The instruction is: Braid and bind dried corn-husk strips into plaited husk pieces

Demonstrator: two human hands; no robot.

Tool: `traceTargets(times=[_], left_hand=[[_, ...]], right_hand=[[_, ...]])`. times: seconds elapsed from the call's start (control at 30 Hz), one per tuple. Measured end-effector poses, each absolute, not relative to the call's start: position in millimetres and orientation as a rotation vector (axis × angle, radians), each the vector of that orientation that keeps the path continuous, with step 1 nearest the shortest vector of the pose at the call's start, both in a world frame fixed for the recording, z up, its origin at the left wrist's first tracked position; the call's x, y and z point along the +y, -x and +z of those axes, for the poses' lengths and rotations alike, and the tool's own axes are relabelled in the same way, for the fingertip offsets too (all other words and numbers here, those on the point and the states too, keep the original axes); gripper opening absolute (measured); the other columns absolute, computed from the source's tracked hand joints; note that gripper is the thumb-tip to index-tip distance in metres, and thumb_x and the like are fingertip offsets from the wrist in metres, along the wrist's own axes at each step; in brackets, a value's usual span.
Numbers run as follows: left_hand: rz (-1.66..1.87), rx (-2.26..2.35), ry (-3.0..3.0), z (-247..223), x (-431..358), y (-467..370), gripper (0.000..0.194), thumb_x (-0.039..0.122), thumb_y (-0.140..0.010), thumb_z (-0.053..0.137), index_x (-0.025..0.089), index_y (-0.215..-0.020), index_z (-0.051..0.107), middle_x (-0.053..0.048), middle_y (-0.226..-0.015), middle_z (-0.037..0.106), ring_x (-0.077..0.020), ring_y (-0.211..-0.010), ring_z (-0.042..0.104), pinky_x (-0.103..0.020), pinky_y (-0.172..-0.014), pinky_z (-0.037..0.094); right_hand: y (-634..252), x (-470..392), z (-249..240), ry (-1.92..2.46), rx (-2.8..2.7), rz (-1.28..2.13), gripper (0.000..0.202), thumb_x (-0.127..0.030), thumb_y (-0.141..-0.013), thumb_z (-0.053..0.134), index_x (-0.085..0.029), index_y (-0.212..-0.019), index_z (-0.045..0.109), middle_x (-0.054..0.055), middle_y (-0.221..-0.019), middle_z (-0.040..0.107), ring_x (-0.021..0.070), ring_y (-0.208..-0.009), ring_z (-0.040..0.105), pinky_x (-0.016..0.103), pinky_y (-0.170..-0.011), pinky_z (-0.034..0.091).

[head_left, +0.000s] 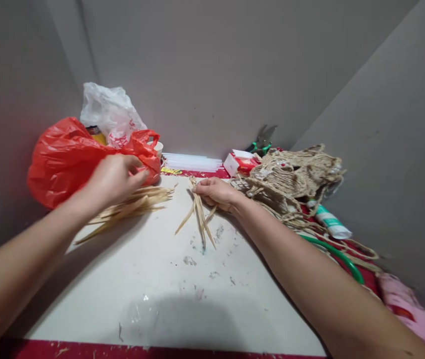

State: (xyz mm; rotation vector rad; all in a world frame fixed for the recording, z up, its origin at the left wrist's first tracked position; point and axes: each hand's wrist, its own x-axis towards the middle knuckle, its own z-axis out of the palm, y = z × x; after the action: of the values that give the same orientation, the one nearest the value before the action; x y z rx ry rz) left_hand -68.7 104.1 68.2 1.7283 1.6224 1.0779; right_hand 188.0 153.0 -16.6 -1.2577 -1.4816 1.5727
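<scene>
My right hand (215,193) pinches the top of a small bunch of dried, straw-coloured leaf strips (199,214), like corn husk. Their loose ends fan down over the white board (152,289). To the left, my left hand (118,177) hovers above a larger pile of the same dried strips (137,202), close to a red plastic bag (63,159). Its fingers are bent and somewhat apart, with nothing visible between them. Part of the pile is hidden behind my left forearm.
Behind the board lie translucent white sticks (192,162), a white cup (158,147) and a red-and-white box (242,162). Green-handled shears (262,142) lean against the wall. Knotted beige cord (294,174) heaps at right, beside a green-and-white tube (332,222). A clear plastic bag (109,107) stands back left.
</scene>
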Motion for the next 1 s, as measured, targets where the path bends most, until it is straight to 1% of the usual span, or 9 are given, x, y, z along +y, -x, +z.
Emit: traceTargets(times=[0.07, 0.17, 0.23, 0.4, 0.67, 0.73, 0.83, 0.93, 1.0], left_hand=[[0.95, 1.49, -1.845, 47, 116, 38, 0.018, 0.033, -0.067, 0.065, 0.015, -0.062, 0.067, -0.002, -0.056, 0.063, -0.0113, -0.051, 0.054, -0.018, -0.046, 0.035], [0.857, 1.42, -1.682, 16, 135, -9, 0.031, 0.035, -0.073, 0.059, 0.014, -0.051, 0.06, -0.002, -0.043, 0.055, -0.009, -0.037, 0.047, -0.018, -0.038, 0.032], [0.856, 1.387, -1.522, 2, 145, -32, 0.03, 0.03, -0.074, 0.059, 0.014, -0.049, 0.055, -0.002, -0.041, 0.054, -0.0087, -0.036, 0.047, -0.018, -0.039, 0.036], [0.976, 1.273, -1.111, -9, 155, -52, 0.017, 0.012, -0.072, 0.059, 0.013, -0.056, 0.053, 0.001, -0.045, 0.053, -0.0068, -0.038, 0.048, -0.02, -0.044, 0.046], [1.095, 1.224, -1.018, -1, 157, -43, 0.016, 0.006, -0.07, 0.054, 0.015, -0.06, 0.047, 0.003, -0.047, 0.051, -0.0056, -0.04, 0.049, -0.019, -0.048, 0.048], [1.07, 1.202, -1.007, 3, 156, -38, 0.015, 0.004, -0.069, 0.051, 0.014, -0.06, 0.046, 0.0, -0.051, 0.055, -0.0076, -0.044, 0.054, -0.02, -0.05, 0.049], [0.895, 1.141, -0.958, 6, 154, -36, 0.011, 0.003, -0.066, 0.048, 0.013, -0.061, 0.049, -0.008, -0.061, 0.063, -0.0135, -0.053, 0.062, -0.025, -0.055, 0.052], [0.752, 1.061, -0.936, 4, 151, -39, 0.01, 0.005, -0.067, 0.046, 0.01, -0.064, 0.054, -0.011, -0.061, 0.064, -0.0147, -0.053, 0.062, -0.027, -0.057, 0.054], [0.722, 1.039, -0.95, 2, 149, -42, 0.011, 0.006, -0.068, 0.046, 0.009, -0.065, 0.056, -0.011, -0.059, 0.064, -0.0138, -0.051, 0.061, -0.025, -0.054, 0.054]], right_hand=[[-188, 154, -16, 1.224, -1.448, 1.626, 0.03, -0.026, -0.066, 0.069, -0.017, -0.053, 0.043, -0.009, -0.035, 0.03, 0.0025, -0.03, 0.021, 0.02, -0.034, 0.009], [-188, 155, -16, 1.196, -1.414, 1.669, 0.032, -0.029, -0.066, 0.07, -0.018, -0.054, 0.042, -0.011, -0.035, 0.029, 0.002, -0.03, 0.018, 0.019, -0.033, 0.009], [-189, 156, -15, 1.182, -1.41, 1.667, 0.033, -0.031, -0.066, 0.069, -0.017, -0.055, 0.042, -0.011, -0.035, 0.028, 0.0019, -0.03, 0.018, 0.019, -0.033, 0.009], [-191, 158, -15, 1.166, -1.408, 1.647, 0.032, -0.028, -0.067, 0.07, -0.017, -0.055, 0.043, -0.01, -0.036, 0.03, 0.0015, -0.031, 0.019, 0.018, -0.033, 0.01], [-194, 158, -14, 1.116, -1.348, 1.709, 0.033, -0.026, -0.069, 0.071, -0.016, -0.057, 0.042, -0.011, -0.039, 0.028, 0.0008, -0.032, 0.018, 0.017, -0.033, 0.009], [-195, 158, -14, 1.109, -1.321, 1.733, 0.031, -0.026, -0.07, 0.071, -0.016, -0.059, 0.044, -0.011, -0.04, 0.028, 0.0006, -0.032, 0.018, 0.016, -0.033, 0.01], [-195, 159, -15, 1.087, -1.279, 1.778, 0.027, -0.025, -0.071, 0.07, -0.015, -0.062, 0.047, -0.011, -0.04, 0.029, 0.0004, -0.033, 0.018, 0.015, -0.033, 0.01], [-194, 159, -15, 1.084, -1.232, 1.785, 0.024, -0.023, -0.071, 0.07, -0.014, -0.064, 0.048, -0.011, -0.04, 0.029, 0.0003, -0.032, 0.018, 0.014, -0.032, 0.011], [-194, 159, -15, 1.091, -1.206, 1.79, 0.024, -0.021, -0.07, 0.07, -0.014, -0.065, 0.048, -0.012, -0.039, 0.029, 0.0002, -0.032, 0.018, 0.014, -0.032, 0.011]])
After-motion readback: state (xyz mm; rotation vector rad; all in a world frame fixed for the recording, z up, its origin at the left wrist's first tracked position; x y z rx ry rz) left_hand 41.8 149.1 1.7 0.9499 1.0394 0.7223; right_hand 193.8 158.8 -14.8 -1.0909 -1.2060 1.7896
